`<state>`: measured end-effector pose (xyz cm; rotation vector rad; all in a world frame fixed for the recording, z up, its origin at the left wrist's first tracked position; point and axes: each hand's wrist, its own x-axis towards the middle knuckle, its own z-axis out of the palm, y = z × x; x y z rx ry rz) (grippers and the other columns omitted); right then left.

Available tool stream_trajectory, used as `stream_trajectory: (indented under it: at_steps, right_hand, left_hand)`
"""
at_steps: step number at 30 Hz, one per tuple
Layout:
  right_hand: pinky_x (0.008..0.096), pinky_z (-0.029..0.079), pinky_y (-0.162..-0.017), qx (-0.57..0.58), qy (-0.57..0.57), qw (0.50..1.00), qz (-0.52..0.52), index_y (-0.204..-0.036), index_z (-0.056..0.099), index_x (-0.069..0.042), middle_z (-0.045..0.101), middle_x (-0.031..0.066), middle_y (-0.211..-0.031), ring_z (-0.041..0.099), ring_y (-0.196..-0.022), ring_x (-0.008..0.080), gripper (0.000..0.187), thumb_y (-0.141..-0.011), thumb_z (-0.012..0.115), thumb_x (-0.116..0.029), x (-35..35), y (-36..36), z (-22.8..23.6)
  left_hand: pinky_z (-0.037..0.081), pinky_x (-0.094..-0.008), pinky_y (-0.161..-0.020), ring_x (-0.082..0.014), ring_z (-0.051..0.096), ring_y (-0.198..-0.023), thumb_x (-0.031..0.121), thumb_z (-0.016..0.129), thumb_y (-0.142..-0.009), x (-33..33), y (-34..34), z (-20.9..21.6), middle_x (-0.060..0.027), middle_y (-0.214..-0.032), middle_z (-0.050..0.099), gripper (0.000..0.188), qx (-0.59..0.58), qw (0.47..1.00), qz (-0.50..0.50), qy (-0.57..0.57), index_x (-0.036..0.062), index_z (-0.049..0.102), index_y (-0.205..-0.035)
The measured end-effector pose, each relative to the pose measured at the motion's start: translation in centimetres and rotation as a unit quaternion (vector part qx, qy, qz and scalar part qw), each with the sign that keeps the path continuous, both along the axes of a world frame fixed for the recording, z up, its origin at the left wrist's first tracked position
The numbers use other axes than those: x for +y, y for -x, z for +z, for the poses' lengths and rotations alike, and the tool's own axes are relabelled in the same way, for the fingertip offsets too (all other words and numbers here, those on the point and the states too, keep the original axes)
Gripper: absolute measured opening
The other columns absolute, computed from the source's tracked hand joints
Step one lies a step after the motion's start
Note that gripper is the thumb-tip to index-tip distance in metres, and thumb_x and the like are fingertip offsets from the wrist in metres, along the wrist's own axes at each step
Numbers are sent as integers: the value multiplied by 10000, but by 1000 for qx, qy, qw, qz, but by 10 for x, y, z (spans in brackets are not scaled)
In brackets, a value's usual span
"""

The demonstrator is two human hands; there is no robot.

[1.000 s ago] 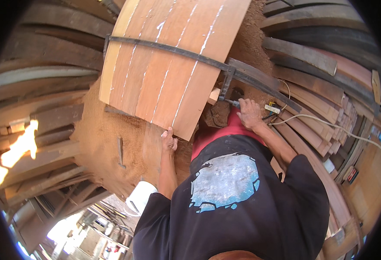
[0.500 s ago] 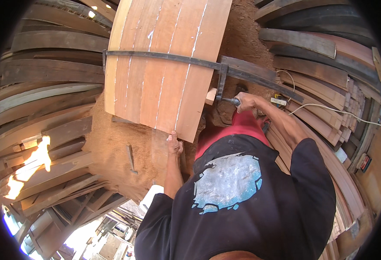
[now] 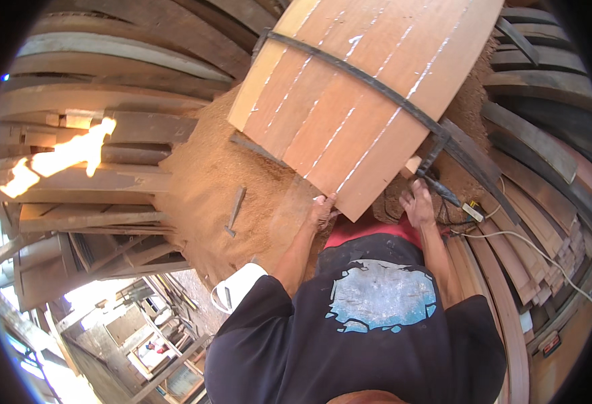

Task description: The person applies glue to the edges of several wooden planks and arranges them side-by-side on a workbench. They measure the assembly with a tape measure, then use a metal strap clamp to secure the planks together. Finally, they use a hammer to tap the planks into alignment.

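Evidently, the hammer [image 3: 236, 212] is out of use, lying on the sawdust [image 3: 195, 195] at left, with a white bucket [image 3: 243, 288] nearer the person. The left hand [image 3: 321, 210] has its fingers closed on the near end of the panel [image 3: 367, 121], which lies ahead of the person. Its strips already sit edge to edge, and white beads, probably glue, line the seams, not wiped off. One clamp [image 3: 404, 102] spans it, with a block [image 3: 412, 165] at the right edge; how tight it is cannot be told. The right hand [image 3: 418, 204] is beside the clamp's handle [image 3: 444, 190], fingers loosely bent and part open, apparently gripping nothing; contact is unclear.
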<state>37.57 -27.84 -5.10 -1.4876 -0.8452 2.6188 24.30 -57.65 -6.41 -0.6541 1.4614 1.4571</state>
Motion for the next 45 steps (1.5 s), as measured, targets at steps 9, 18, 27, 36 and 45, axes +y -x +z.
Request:
stream_trajectory:
  at_steps: [9,18,27,36,45]
  right_hand:
    - [463,362,-1023,158,84,971,-158,-1288,565,-141,593,17,-1256,530,-1149,238,526,-849,756,-360,-12,52,-37]
    - [310,507,-879,129,-170,962,-170,-1115,662,-19,695,33,-1085,655,-969,131,295,-873,758,-158,-27,61,-30]
    - [358,498,-953,181,-84,943,-266,-1130,640,9,694,76,-1110,648,-1040,198,326,-883,745,-176,-37,78,-24]
    - [319,521,-820,97,-160,947,-262,-972,675,40,697,74,-1002,653,-894,156,331,-826,815,-222,-31,82,-23]
    - [343,501,-749,-63,-227,958,-162,-894,669,96,664,109,-896,609,-860,144,477,-791,827,-341,-30,73,-30]
  left_hand:
    - [564,-489,-893,-261,643,-1073,329,658,-944,1,6,11,-109,-1234,612,501,17,1000,-4,-25,35,465,-1300]
    - [541,-454,-912,-267,619,-1115,362,667,-935,-3,10,11,-117,-1232,616,541,-19,990,-66,-122,34,477,-1321]
    - [521,-475,-933,-266,586,-1166,327,659,-945,-9,18,7,-117,-1291,574,541,-18,989,-97,-108,55,432,-1354]
    - [521,-473,-923,-269,594,-1157,288,659,-951,-2,20,13,-114,-1295,566,549,-20,989,-101,-107,62,394,-1375]
    - [487,-476,-968,-279,574,-1196,299,671,-942,-8,19,5,-90,-1309,570,564,-49,987,-91,-125,113,388,-1394]
